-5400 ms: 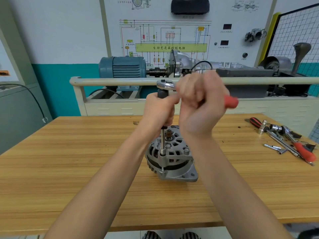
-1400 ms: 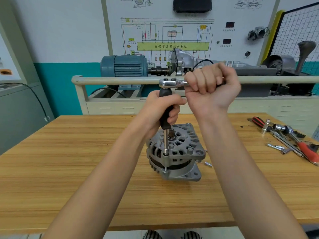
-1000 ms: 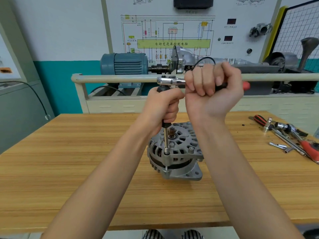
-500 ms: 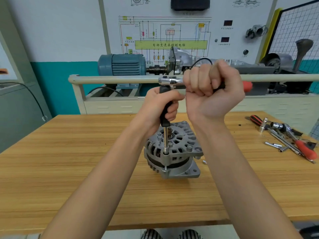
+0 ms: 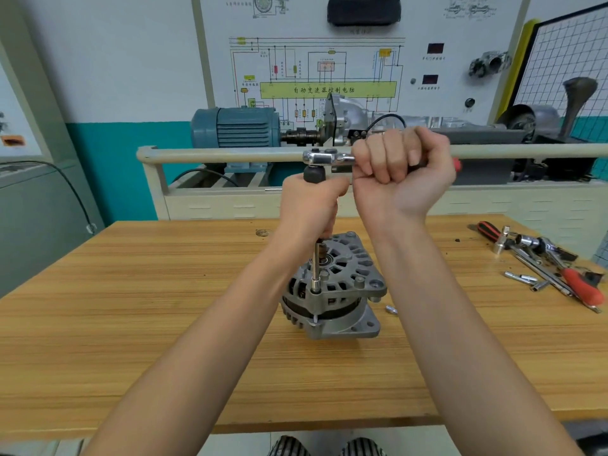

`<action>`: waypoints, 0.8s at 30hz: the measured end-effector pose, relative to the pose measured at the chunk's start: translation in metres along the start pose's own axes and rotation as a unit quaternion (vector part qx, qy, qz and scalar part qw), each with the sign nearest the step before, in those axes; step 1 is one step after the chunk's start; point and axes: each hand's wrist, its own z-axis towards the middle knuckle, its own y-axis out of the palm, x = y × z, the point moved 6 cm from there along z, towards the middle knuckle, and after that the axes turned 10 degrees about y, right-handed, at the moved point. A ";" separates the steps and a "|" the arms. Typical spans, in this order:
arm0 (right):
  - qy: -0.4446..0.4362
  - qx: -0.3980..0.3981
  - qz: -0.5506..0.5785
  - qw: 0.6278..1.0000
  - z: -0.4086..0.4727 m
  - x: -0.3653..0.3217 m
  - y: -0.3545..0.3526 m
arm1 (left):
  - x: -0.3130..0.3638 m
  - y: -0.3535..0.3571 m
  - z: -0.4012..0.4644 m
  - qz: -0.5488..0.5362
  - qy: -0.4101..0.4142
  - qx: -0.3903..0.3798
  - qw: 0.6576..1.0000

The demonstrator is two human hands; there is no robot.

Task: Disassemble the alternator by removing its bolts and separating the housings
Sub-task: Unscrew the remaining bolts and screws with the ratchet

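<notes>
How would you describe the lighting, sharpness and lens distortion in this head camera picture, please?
Head view: lighting is soft and even, with only a faint shadow under the alternator; a small glare sits on the chrome ratchet head; wide-angle distortion bows the rail and stretches the forearms; the wiring diagram text is slightly soft.

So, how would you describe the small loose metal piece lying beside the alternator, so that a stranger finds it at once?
Start at the wooden table and find the grey alternator standing in its middle. Just right of its base, apart from it, lies the small silver piece, perhaps a removed bolt. Unlike the tool pile at the far right, it lies alone on bare wood.
</notes>
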 end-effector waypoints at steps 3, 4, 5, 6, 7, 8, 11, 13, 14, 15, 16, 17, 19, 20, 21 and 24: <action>-0.128 -0.052 -0.278 0.951 -0.036 0.004 0.023 | 0.002 -0.002 -0.002 0.071 0.060 0.080 0.992; -0.157 -0.045 -0.403 0.901 -0.047 0.011 0.029 | 0.003 -0.001 -0.003 0.088 0.076 0.089 0.989; -0.180 -0.052 -0.501 0.845 -0.055 0.019 0.036 | 0.004 0.000 -0.005 0.088 0.087 0.087 0.988; -0.232 -0.088 -0.541 0.804 -0.061 0.023 0.043 | 0.004 0.001 -0.007 0.071 0.092 0.079 0.990; -0.274 -0.128 -0.530 0.792 -0.064 0.023 0.050 | 0.003 0.000 -0.007 0.055 0.092 0.072 0.992; -0.283 -0.144 -0.491 0.811 -0.062 0.020 0.053 | 0.002 -0.002 -0.006 0.051 0.085 0.065 0.993; -0.205 -0.136 -0.307 0.919 -0.036 0.008 0.043 | 0.001 -0.009 -0.002 0.021 0.057 0.002 0.998; -0.086 -0.107 -0.170 0.976 -0.018 0.003 0.028 | 0.001 -0.009 0.001 -0.029 0.040 -0.074 0.996; -0.030 -0.082 -0.103 0.991 -0.010 0.002 0.018 | 0.002 -0.007 0.003 -0.053 0.033 -0.111 0.992; 0.016 -0.052 -0.040 0.998 -0.002 0.000 0.009 | 0.003 -0.004 0.003 -0.071 0.025 -0.148 0.986; 0.049 -0.025 0.017 0.998 0.005 -0.001 0.000 | 0.004 0.001 0.004 -0.088 0.013 -0.185 0.979; 0.072 -0.005 0.067 0.995 0.011 -0.001 -0.008 | 0.004 0.006 0.003 -0.103 -0.004 -0.224 0.969; 0.102 0.020 0.130 0.986 0.019 0.003 -0.019 | 0.003 0.014 0.000 -0.126 -0.045 -0.275 0.952; 0.108 0.034 0.135 0.984 0.021 0.006 -0.021 | 0.001 0.015 0.001 -0.131 -0.061 -0.274 0.951; 0.107 0.045 0.123 0.986 0.023 0.008 -0.022 | -0.001 0.013 0.002 -0.129 -0.070 -0.257 0.955; 0.082 0.046 0.071 0.993 0.018 0.009 -0.012 | -0.002 0.003 0.005 -0.103 -0.046 -0.164 0.980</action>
